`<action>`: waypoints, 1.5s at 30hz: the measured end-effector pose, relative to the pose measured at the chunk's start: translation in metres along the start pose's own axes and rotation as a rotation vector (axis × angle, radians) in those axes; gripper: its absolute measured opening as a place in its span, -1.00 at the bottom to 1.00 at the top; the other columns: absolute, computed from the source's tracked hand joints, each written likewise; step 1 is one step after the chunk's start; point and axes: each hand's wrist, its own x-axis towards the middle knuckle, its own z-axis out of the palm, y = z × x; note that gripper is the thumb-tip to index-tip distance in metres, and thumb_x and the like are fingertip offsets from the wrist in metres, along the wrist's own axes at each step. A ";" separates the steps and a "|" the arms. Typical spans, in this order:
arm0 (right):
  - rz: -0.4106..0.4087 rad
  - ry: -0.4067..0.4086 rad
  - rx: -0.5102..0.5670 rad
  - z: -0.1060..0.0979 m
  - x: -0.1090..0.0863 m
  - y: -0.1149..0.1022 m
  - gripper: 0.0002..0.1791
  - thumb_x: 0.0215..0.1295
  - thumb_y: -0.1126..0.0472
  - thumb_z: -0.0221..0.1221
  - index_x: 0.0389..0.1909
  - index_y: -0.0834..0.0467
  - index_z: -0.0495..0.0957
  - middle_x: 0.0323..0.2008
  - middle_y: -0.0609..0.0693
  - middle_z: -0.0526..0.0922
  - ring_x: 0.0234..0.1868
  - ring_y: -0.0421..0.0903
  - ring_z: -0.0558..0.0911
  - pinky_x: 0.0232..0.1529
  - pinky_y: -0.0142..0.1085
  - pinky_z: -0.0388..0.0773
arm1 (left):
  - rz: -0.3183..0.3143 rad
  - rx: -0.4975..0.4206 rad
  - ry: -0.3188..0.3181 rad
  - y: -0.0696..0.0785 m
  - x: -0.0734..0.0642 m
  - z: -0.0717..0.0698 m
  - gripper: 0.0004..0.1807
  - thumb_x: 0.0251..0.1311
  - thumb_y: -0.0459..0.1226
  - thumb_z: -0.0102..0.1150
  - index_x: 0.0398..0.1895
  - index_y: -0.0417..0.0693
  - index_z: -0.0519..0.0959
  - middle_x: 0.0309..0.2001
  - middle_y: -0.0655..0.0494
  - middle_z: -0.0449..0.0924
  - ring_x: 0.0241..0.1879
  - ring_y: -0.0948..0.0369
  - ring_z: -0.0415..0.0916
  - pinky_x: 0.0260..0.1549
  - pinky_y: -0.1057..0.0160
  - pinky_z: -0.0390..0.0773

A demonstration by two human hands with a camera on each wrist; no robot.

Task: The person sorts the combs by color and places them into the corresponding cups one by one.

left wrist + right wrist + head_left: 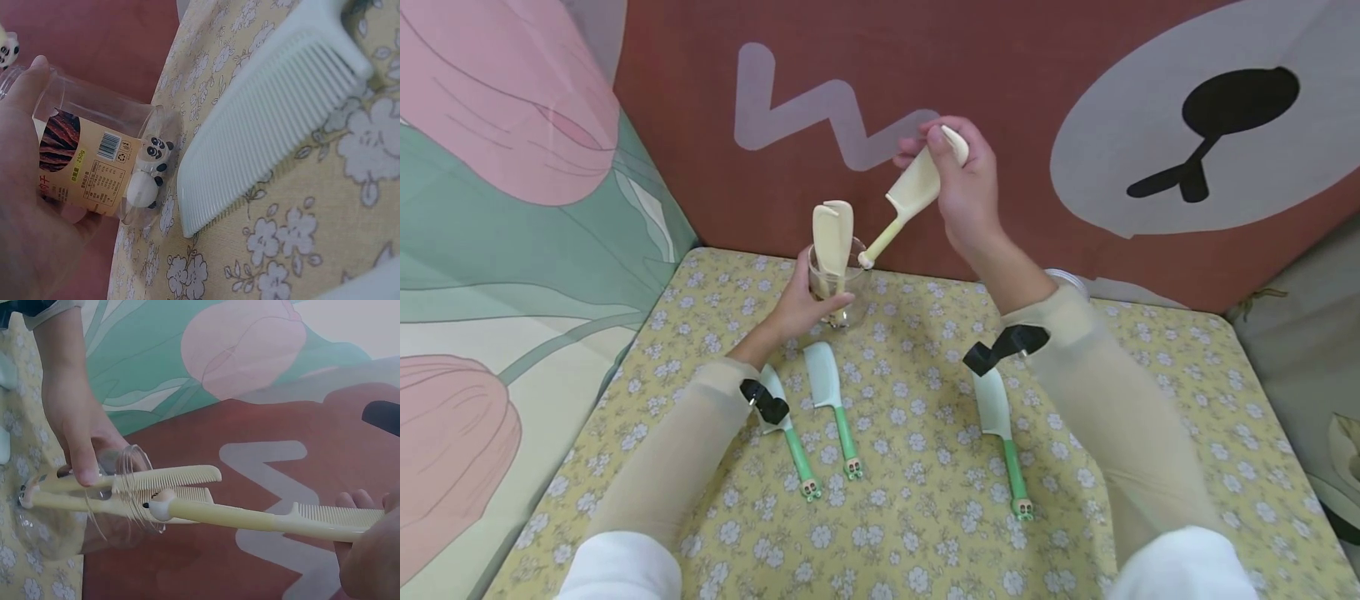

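Note:
My left hand (805, 302) grips a clear plastic jar (100, 100) that has a printed label (94, 165). Two cream combs (832, 237) stand in it handle down, their panda-head ends (153, 150) at the bottom and their toothed parts sticking out above the rim. Above and to the right, my right hand (962, 179) pinches a third cream comb (917, 185) by its toothed end. That comb slants down to the left, its panda end (164, 505) right at the jar's mouth.
Two combs with green handles (846, 433) lie in front of the jar, one partly behind my left wrist. Another green-handled comb (1015, 475) lies near my right forearm. A round silvery lid (1067, 282) shows behind that arm. The flowered tablecloth (917, 533) ends at a brown printed backdrop (700, 167).

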 end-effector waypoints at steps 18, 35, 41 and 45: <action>-0.006 -0.036 -0.181 0.031 0.000 0.033 -0.89 0.52 0.37 0.09 -0.17 0.33 0.55 -0.28 0.19 0.70 -0.17 0.13 0.72 0.04 -0.10 0.65 | -0.023 0.001 -0.017 -0.001 -0.001 -0.003 0.06 0.30 -0.33 0.35 0.60 -0.12 -0.23 0.48 -0.26 0.08 0.44 -0.12 0.17 0.38 -0.12 0.24; 0.149 -0.016 -0.418 0.040 -0.004 0.059 -0.79 0.59 0.29 0.02 -0.02 0.38 0.50 -0.09 0.31 0.68 -0.03 0.22 0.69 0.03 -0.26 0.64 | -0.032 -0.005 0.002 -0.020 0.004 -0.006 0.07 0.28 -0.34 0.37 0.60 -0.07 -0.23 0.48 -0.22 0.09 0.44 -0.09 0.16 0.40 -0.11 0.20; 0.195 -0.045 -0.543 0.047 -0.007 0.067 -0.75 0.62 0.23 -0.01 0.05 0.35 0.50 -0.06 0.27 0.70 -0.02 0.13 0.70 0.07 -0.25 0.62 | -0.010 -0.005 0.008 -0.044 0.013 -0.007 0.10 0.28 -0.29 0.39 0.61 0.12 -0.24 0.50 -0.11 0.09 0.42 -0.03 0.19 0.37 -0.08 0.25; 0.233 -0.065 -0.608 0.048 -0.012 0.072 -0.76 0.63 0.20 -0.02 0.04 0.28 0.48 -0.07 0.19 0.71 -0.05 0.02 0.70 0.02 -0.34 0.59 | -0.002 0.004 0.008 -0.046 0.013 -0.006 0.11 0.26 -0.25 0.41 0.61 0.16 -0.24 0.48 -0.09 0.12 0.41 -0.01 0.22 0.36 -0.07 0.27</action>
